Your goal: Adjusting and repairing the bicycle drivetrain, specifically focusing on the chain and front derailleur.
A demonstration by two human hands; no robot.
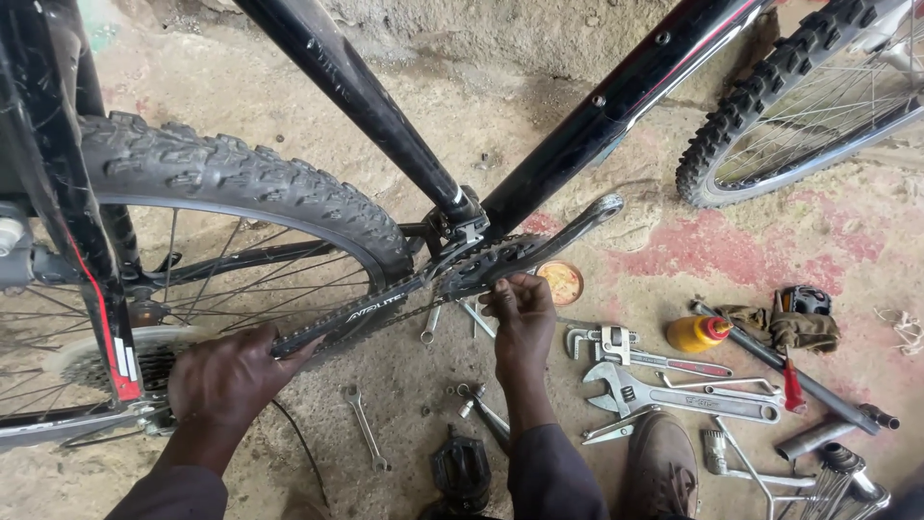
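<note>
A black bicycle frame (366, 96) stands over the concrete floor, its knobby rear tyre (241, 178) at the left. My left hand (231, 376) grips the black chainstay (346, 318) near the rear cogs (87, 361). My right hand (520, 308) touches the underside of the toothed chainring (481, 260), fingers on the chain there. The crank arm (568, 231) points up to the right, no pedal on its end. A black pedal (460, 472) lies on the floor below my right arm.
Tools lie scattered at the right: pipe wrench (626, 349), adjustable spanner (674, 395), yellow oil bottle (698, 332), rags (799, 327), a round tin (561, 281), spanners (366, 429). The front wheel (799, 106) stands at top right. My brown shoe (659, 467) rests near the tools.
</note>
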